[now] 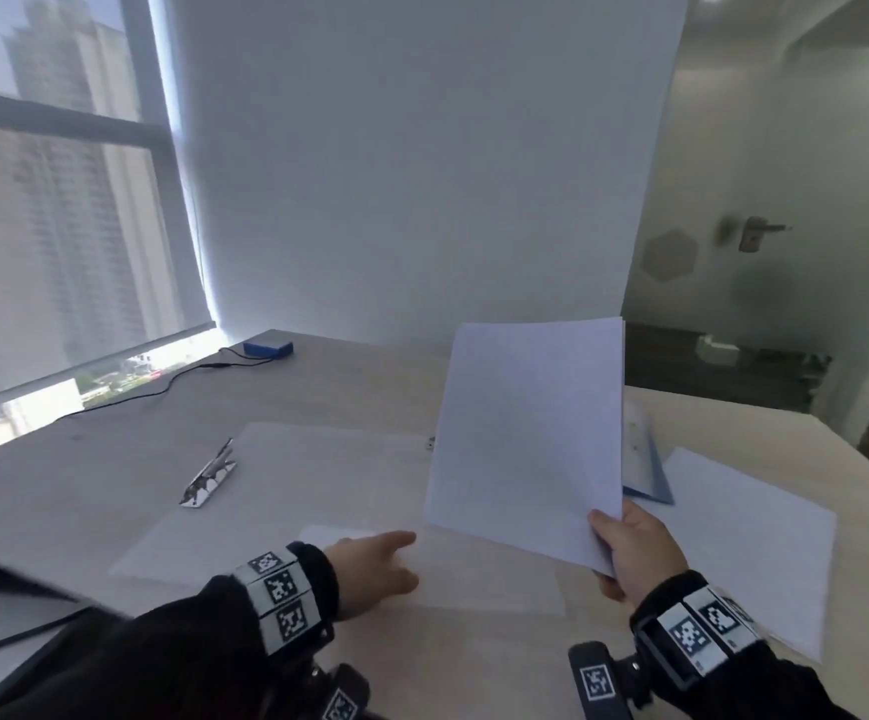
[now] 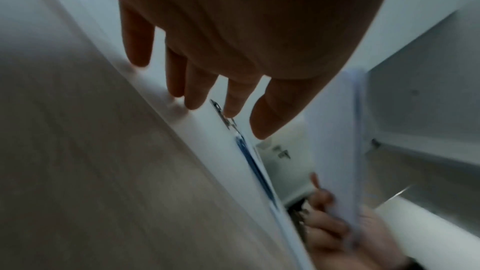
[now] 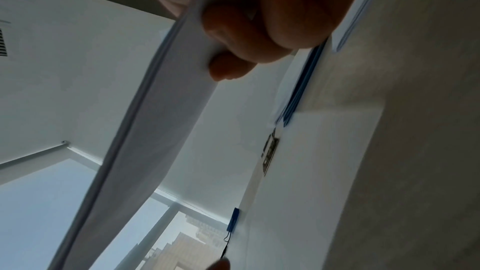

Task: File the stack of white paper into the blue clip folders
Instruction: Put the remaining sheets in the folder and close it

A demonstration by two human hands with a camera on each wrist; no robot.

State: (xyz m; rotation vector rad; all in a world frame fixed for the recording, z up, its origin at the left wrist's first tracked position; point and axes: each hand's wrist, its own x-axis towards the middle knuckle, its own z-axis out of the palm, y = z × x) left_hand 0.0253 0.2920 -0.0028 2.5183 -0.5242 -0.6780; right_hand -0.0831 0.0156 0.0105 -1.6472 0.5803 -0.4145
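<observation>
A: How are the hands posed?
B: The right hand (image 1: 635,556) is raised, pinching the lower corner of a sheaf of paper (image 1: 526,433). The left hand (image 1: 375,569) reaches forward, fingers (image 2: 197,87) straight, holding nothing.
A: And the paper?
B: White, slightly bowed, upright above the table (image 1: 318,387). A blue folder (image 1: 653,475) lies behind it; more paper (image 1: 754,537) lies flat at right.

Two hands (image 1: 375,569), one held paper sheaf (image 1: 526,439), one flat paper stack (image 1: 754,543), one blue box (image 1: 268,349)
</observation>
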